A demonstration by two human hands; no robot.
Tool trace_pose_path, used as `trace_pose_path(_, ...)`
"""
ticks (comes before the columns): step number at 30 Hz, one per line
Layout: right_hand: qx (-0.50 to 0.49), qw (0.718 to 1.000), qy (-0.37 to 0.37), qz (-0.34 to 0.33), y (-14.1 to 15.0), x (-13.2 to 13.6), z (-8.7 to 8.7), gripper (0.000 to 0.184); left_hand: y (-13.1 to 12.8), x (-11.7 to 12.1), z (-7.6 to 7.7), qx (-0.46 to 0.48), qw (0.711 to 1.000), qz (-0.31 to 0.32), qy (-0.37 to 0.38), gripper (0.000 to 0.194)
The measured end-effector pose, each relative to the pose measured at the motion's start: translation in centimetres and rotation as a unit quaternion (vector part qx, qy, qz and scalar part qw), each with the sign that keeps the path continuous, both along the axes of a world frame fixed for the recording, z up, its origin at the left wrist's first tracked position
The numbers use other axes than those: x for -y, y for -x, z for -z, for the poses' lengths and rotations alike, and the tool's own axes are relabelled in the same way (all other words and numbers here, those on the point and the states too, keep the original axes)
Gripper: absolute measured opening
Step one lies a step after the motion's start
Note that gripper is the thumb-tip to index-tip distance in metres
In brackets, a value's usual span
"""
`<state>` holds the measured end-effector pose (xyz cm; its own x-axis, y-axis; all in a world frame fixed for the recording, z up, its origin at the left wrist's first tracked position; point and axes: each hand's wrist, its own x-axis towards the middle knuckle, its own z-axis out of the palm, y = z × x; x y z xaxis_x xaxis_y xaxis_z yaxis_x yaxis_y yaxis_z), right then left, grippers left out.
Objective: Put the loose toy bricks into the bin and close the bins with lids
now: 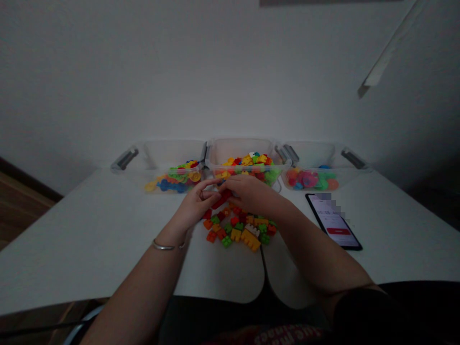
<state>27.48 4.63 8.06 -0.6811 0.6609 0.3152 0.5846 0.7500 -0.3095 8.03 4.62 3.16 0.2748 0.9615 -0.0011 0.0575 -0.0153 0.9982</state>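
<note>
A red block [222, 199] is held between the left hand [197, 203] and the right hand [247, 194], fingers curled around it. Relative to the middle bin [247, 167], the block is held just in front; loose blocks [235, 230] are spread nearer on the bench [118, 230].

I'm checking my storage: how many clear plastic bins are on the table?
3, in a row along the back: the left bin, the middle bin beyond the hands, and the right bin, beyond the phone.
</note>
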Motion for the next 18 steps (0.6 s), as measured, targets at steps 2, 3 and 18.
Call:
trace_pose_path(2, 0.001, 1.0, 0.011, -0.003, 0.0, 0.0, -0.1, 0.019, 0.0, 0.0, 0.0, 0.0, 1.0, 0.002, 0.002, 0.074)
trace_pose_path(3, 0.003, 1.0, 0.016, -0.003, -0.1, 0.0, -0.2, 0.02, 0.0, 0.1, 0.1, 0.0, 1.0, 0.003, 0.001, 0.074)
trace_pose_path(18, -0.119, 0.943, -0.147, 0.274, -6.9, -0.9, -3.2, 0.023, 2.1, -1.5, 2.5, -0.264, 0.929, -0.147, -0.212, 0.031)
